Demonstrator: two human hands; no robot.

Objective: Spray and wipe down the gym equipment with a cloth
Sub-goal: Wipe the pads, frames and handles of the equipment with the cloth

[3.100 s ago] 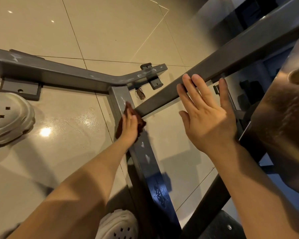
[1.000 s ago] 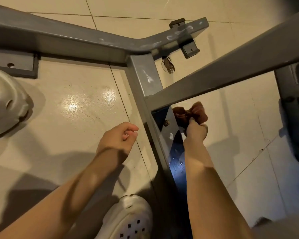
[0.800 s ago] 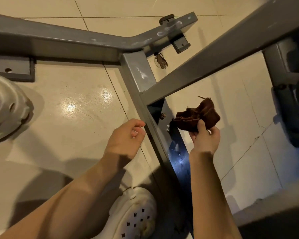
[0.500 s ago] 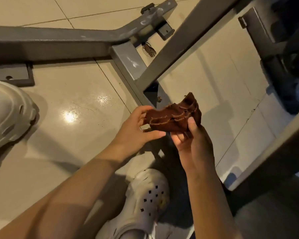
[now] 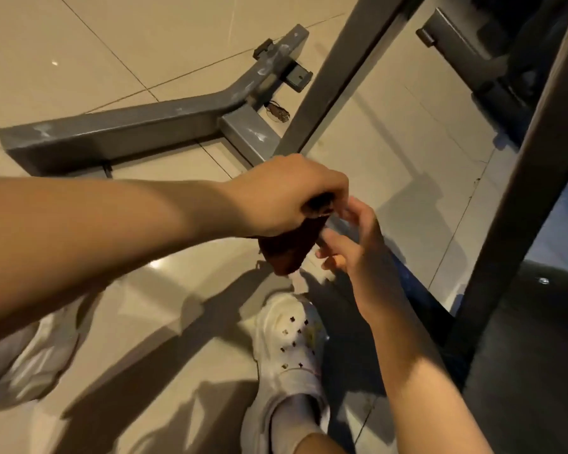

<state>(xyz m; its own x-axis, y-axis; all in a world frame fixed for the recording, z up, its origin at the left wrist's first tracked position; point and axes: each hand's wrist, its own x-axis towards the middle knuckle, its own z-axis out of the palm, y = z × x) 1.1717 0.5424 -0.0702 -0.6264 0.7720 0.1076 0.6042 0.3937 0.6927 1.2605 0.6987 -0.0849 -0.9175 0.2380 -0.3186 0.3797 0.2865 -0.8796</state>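
Open tiled floor (image 5: 118, 54) lay beyond the grey base bar (image 5: 138, 132). A slanted strut (image 5: 338, 73) and a dark upright post (image 5: 522, 178) bounded a clear gap on the right. Both hands, left hand (image 5: 286, 194) and right hand (image 5: 354, 244), were close together above the lower rail (image 5: 417, 299). White shoe (image 5: 289, 342) sat just beside that rail.

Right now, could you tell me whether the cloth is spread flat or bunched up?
Bunched up. The cloth hangs as a crumpled wad from the left hand, which grips its top; the right hand touches its edge with loose fingers.
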